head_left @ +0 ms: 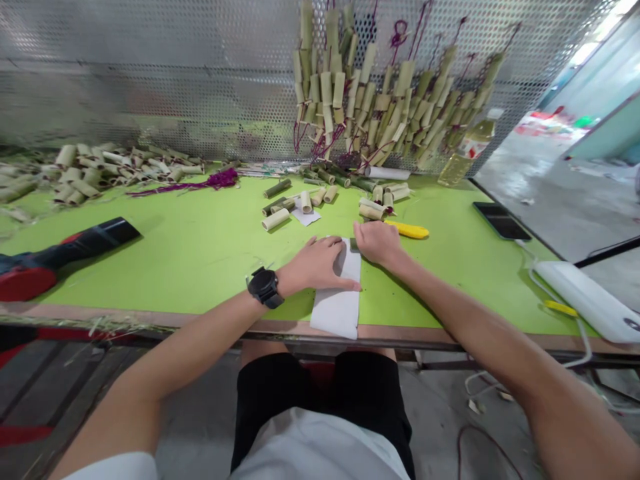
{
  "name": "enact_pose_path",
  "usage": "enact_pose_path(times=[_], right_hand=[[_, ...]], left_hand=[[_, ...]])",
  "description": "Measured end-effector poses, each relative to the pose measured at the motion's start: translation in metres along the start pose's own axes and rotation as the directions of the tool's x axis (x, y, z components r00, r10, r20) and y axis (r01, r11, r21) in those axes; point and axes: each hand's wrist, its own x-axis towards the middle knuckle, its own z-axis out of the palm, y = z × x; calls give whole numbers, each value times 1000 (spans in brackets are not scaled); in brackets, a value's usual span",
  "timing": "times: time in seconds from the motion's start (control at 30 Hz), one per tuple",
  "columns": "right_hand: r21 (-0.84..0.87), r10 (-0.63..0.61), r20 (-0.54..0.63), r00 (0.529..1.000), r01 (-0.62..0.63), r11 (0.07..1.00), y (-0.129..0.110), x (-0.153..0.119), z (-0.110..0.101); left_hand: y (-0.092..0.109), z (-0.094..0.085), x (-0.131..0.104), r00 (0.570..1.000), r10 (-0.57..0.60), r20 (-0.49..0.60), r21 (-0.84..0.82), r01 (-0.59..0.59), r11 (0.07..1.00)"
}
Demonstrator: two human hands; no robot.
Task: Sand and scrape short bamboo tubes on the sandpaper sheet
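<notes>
The white paper [336,312], on the green tabletop [190,267] beneath the spread left hand [323,261], could skew or crease if pressure slackens while the right hand [376,241], curled, its grip untellable, shoves the bamboo piece [354,245] beside it, or knocks the yellow object [414,231] beyond

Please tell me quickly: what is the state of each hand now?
Left hand: open, spread over the white rectangular paper sheet.
Right hand: curled closed beside a small dark-green piece; whether it holds this cannot be told.
</notes>
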Motion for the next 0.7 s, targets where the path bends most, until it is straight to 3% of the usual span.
enact_pose_path(times=[0.47, 0.7], right_hand=[[-63, 20, -8, 1000, -21, 998, 12, 4, 0], [73, 42, 12, 999, -43, 996, 26, 1, -1]], left_hand=[[1, -1, 0, 1000, -5, 12, -24, 5, 1000], [-1, -5, -4, 999, 23, 37, -77, -20, 997]])
